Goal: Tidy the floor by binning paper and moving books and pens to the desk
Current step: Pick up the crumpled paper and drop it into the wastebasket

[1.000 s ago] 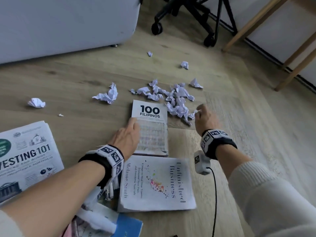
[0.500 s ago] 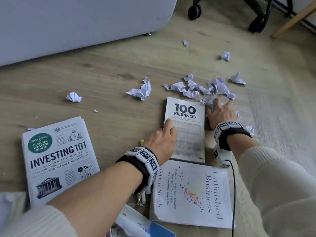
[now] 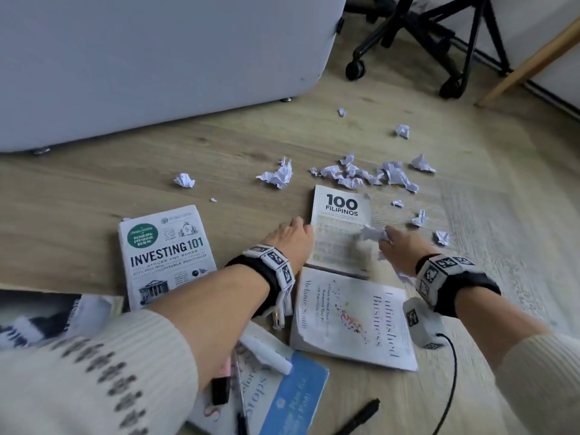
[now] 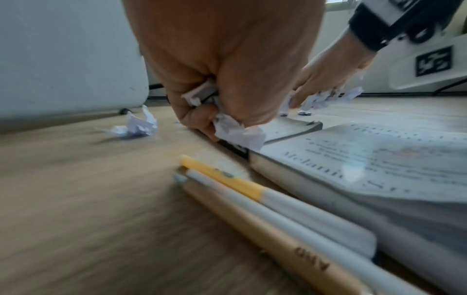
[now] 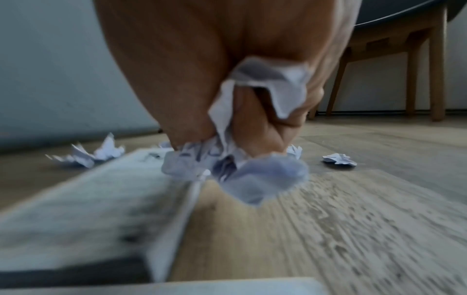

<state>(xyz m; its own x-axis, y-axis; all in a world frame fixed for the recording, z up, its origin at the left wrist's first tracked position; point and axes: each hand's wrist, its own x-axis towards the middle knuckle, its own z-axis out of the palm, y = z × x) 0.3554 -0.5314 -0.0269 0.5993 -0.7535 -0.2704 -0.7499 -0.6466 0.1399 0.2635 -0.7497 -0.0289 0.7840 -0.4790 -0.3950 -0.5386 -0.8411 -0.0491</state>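
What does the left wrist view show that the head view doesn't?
Only the left wrist view: crumpled paper gripped inside the left hand, and a yellow-capped pen lying beside a book.
Only the head view: the Investing 101 book, chair wheels, a black pen.
Both: the right hand holding paper scraps, and the Unfinished Business book.

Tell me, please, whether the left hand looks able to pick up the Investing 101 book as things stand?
Probably not yet: the left hand is already clutching crumpled paper, though Investing 101 lies uncovered beside that forearm.
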